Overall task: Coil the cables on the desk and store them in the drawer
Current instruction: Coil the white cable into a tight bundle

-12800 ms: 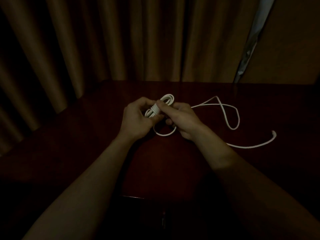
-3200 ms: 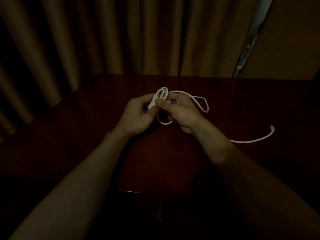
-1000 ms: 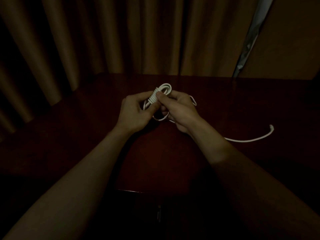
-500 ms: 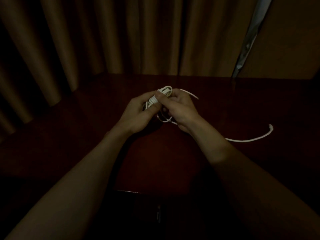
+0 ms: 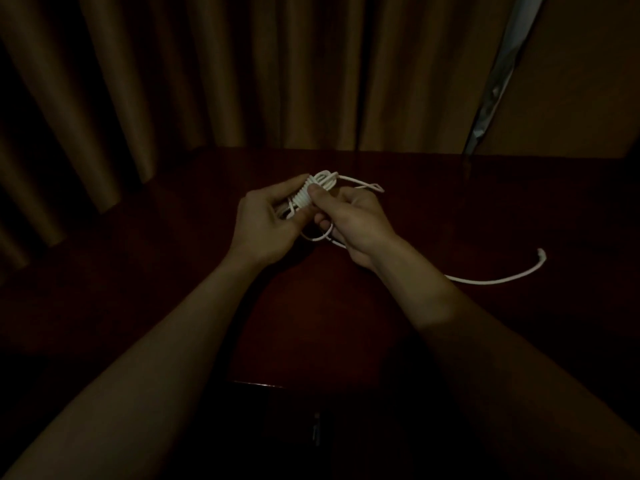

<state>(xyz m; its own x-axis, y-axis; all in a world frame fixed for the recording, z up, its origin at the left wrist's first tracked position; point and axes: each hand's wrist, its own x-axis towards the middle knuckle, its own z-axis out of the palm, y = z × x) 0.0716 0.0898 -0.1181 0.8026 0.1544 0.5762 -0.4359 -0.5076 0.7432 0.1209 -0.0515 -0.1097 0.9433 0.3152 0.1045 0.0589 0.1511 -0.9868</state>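
Left hand point(image 5: 266, 223) grips white cable bundle point(image 5: 306, 195), right hand point(image 5: 353, 220) pinches its wraps; loose tail point(image 5: 491, 280) trails rightward across desk point(image 5: 173, 271), nearer right hand.

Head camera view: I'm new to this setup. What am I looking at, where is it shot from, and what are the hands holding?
No machine here: a person works with bare hands, filmed by one camera worn on their head, looking forward and down. The left hand grips a white cable wound into a tight bundle; the right hand pinches the same bundle. The cable's loose tail lies on the dark wooden desk, to the right. A brown curtain hangs behind. Under the desk's near edge it is too dark to tell what is there.
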